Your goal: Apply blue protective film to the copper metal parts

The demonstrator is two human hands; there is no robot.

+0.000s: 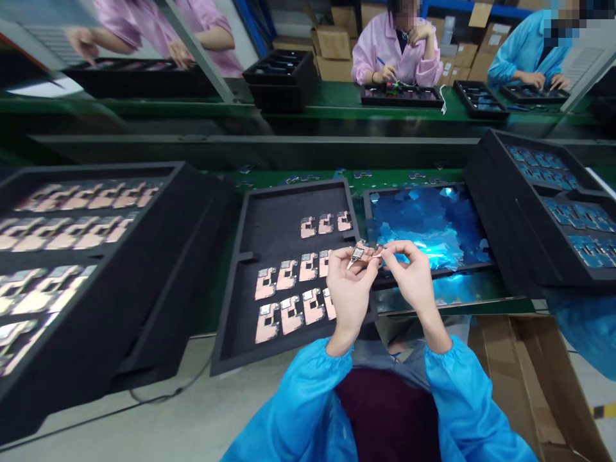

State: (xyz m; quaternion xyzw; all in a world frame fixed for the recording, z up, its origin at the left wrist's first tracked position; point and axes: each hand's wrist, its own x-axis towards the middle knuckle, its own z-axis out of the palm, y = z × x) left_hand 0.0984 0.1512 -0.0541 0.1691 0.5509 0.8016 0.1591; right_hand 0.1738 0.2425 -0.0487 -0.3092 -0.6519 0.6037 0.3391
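Observation:
A small copper-coloured circuit board (368, 251) is held up between my two hands, over the gap between two black trays. My left hand (347, 298) is closed around its left side, the thumb along the near edge. At its right end, my right hand (412, 274) pinches the edge with thumb and fingertips; whether a thin film is in that pinch I cannot make out. Below and left, a black foam tray (274, 218) bears rows of similar boards (287, 274). Beside my right hand, a second tray is heaped with shiny blue film pieces (418, 221).
Stacked black trays of copper-coloured boards (91, 228) stand at left, and stacked trays of blue-covered boards (584, 215) at right. Loose pieces (303, 179) lie on the green bench behind. A cardboard box (529, 372) sits below right. Co-workers sit across the bench.

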